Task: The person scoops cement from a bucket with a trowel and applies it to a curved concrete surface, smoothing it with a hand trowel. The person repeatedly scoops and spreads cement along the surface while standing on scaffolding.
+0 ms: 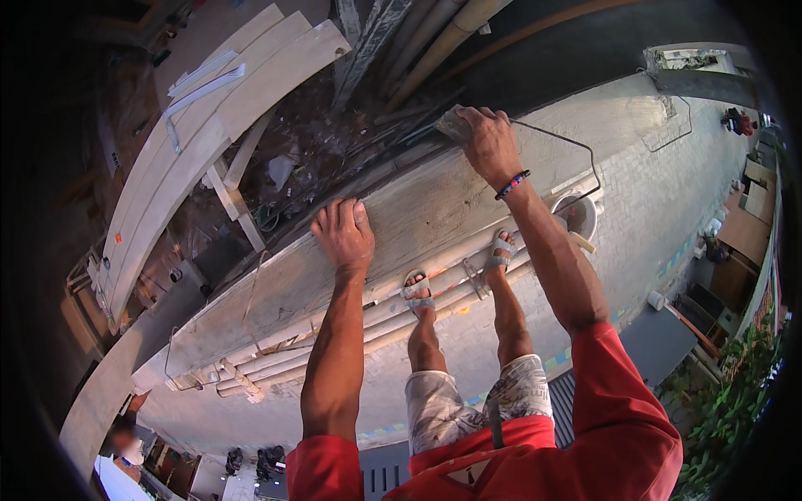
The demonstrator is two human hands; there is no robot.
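Observation:
My left hand (343, 234) rests at the far edge of a long concrete ledge (418, 213), its fingers curled over that edge. Farther right, my right hand (491, 149) is closed round a grey, rough, block-like piece (454, 124) at the same edge; whether it is a sponge or something harder I cannot tell. A beaded bracelet (513, 184) circles my right wrist. Below the ledge, my sandalled feet (418, 288) stand on or beside long pale poles (393, 302) running along the wall.
A white bucket (587, 219) sits right of my feet, near a bent metal rod (590, 154). Curved boards (209, 134) with metal strips rise at the left. Debris (309, 159) lies beyond the ledge. Far below are a paved ground, boards (746, 225) and green plants (735, 409).

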